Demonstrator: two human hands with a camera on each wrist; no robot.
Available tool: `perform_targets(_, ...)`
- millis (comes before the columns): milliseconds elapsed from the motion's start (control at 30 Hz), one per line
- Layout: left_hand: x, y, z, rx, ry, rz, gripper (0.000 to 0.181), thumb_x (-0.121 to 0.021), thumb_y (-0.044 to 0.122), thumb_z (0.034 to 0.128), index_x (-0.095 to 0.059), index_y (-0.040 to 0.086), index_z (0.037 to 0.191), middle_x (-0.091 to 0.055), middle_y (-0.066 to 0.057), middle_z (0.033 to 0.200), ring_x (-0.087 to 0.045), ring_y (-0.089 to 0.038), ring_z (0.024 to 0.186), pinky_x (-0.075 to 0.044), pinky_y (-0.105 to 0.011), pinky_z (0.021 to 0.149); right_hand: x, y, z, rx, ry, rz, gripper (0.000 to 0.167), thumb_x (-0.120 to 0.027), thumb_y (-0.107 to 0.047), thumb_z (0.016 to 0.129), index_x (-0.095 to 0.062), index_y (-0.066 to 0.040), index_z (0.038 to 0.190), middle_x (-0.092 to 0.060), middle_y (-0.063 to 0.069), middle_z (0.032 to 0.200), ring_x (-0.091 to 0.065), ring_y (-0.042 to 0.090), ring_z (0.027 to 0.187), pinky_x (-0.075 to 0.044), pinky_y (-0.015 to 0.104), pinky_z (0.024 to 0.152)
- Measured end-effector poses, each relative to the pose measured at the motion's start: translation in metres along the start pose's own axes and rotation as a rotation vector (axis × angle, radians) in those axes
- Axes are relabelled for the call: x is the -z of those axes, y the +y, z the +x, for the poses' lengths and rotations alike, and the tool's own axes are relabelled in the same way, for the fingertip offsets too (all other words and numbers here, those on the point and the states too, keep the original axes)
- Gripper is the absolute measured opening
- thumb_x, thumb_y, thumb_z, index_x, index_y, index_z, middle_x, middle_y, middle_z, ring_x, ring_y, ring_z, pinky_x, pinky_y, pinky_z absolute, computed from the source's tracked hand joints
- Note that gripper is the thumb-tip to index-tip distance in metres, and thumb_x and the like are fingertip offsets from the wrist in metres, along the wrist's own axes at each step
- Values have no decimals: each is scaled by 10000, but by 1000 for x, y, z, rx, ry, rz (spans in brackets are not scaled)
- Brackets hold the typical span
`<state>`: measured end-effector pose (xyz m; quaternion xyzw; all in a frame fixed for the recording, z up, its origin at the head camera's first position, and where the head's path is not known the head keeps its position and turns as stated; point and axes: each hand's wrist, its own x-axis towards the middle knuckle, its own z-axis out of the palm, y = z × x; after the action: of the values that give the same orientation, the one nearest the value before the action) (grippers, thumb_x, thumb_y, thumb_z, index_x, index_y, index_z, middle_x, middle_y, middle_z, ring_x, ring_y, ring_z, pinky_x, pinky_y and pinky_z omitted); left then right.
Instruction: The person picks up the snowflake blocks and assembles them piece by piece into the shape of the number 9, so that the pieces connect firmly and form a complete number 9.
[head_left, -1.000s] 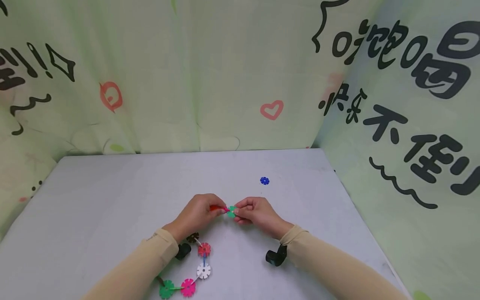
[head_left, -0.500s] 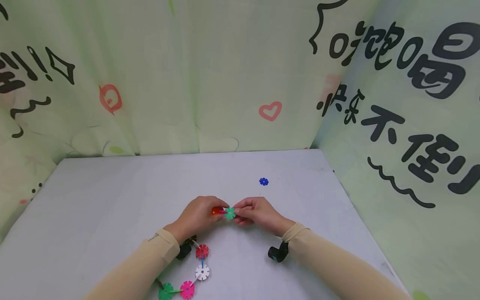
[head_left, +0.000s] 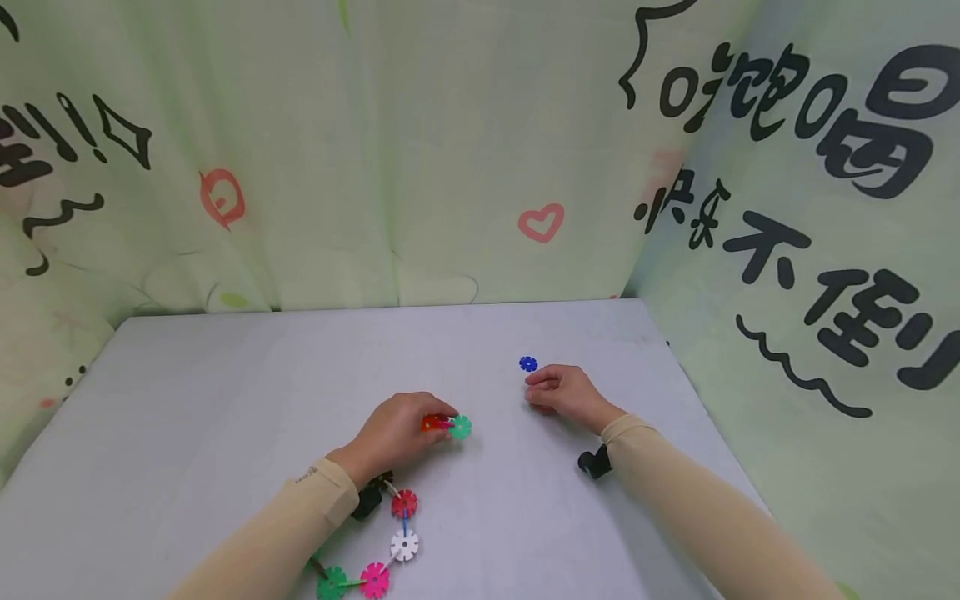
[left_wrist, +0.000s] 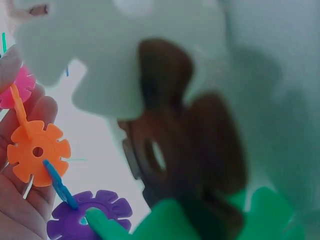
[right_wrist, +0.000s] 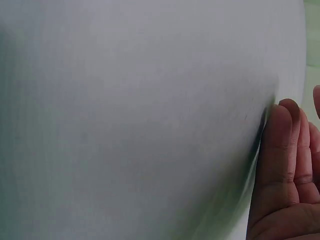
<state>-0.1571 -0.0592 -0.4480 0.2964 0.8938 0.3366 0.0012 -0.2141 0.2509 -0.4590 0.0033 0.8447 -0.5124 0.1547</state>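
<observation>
My left hand (head_left: 401, 427) pinches one end of a chain of interlocked notched plastic snowflake discs; a mint-green disc (head_left: 461, 427) sticks out past its fingertips. The left wrist view has a pink disc (left_wrist: 25, 85) between thumb and fingers, with an orange disc (left_wrist: 52, 147) and a purple disc (left_wrist: 112, 206) linked below; a brown disc (left_wrist: 200, 145) looms blurred up close. The chain continues on the table through a red disc (head_left: 404, 503) and a white disc (head_left: 405, 546), partly hidden by the left forearm. Fingers loosely bent, my right hand (head_left: 572, 392) is just beside a loose blue disc (head_left: 528, 364), holding nothing.
A white table (head_left: 262, 367) carries everything. Printed curtains (head_left: 450, 150) stand along its back and sides. A pink disc (head_left: 375, 580) and a green disc (head_left: 332, 583) of the chain lie near the front edge of the view. Black wrist cameras hang under both wrists.
My right hand has let go of the mint-green disc and moved right and away from me, up to the blue disc. The left hand stays nearly in place with the chain.
</observation>
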Motion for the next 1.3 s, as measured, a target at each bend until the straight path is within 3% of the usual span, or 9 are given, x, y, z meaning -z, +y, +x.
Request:
perform_targets(233, 0, -1, -2, -9, 0, 3, 264, -807, 149, 852, -759, 151, 1112, -713, 46, 1032, -646, -132, 928, -526, -322, 833, 14, 3, 14, 5, 27, -95, 273, -751, -91, 889, -664, 25, 1122, -694, 87, 898, -669, 172, 795, -561, 283, 739)
perform_targets(467, 0, -2, -2, -12, 2, 3, 266, -800, 143, 856, -758, 158, 1118, -710, 55, 1028, -641, -123, 924, -524, -326, 837, 18, 2, 29, -27, 100, -177, 286, -745, -143, 902, -657, -22, 1146, -658, 95, 935, -654, 195, 787, -557, 285, 726)
perform_targets(733, -1, -3, -1, -12, -2, 7, 268, -802, 152, 856, -758, 168, 1120, -706, 69, 1020, -638, -109, 914, -522, -319, 835, 14, -2, 39, 1, 123, -340, 411, -716, -190, 932, -589, -67, 1303, -636, 73, 837, -594, 182, 677, -504, 295, 638)
perform_targets(900, -1, -3, -1, -18, 1, 1, 268, -803, 153, 856, -758, 163, 1121, -706, 74, 1013, -638, -99, 902, -521, -313, 822, 10, -3, 42, 19, 135, -439, 366, -697, -206, 946, -616, -81, 1280, -616, 55, 787, -557, 184, 652, -460, 311, 629)
perform_targets(1100, -1, -4, -2, -6, -1, 1, 269, -805, 157, 855, -760, 168, 1120, -707, 80, 1013, -638, -91, 901, -520, -304, 814, 8, -2, 44, 3, 150, -450, 322, -720, -175, 924, -614, -45, 1199, -607, 77, 859, -560, 210, 736, -470, 322, 673)
perform_targets(1300, -1, -3, -1, -5, -3, 6, 265, -801, 147, 856, -760, 166, 1117, -705, 78, 1002, -634, -92, 891, -520, -305, 806, 8, -1, 43, -6, 167, -411, 288, -735, -137, 908, -571, -33, 1121, -593, 111, 998, -548, 262, 912, -469, 368, 806)
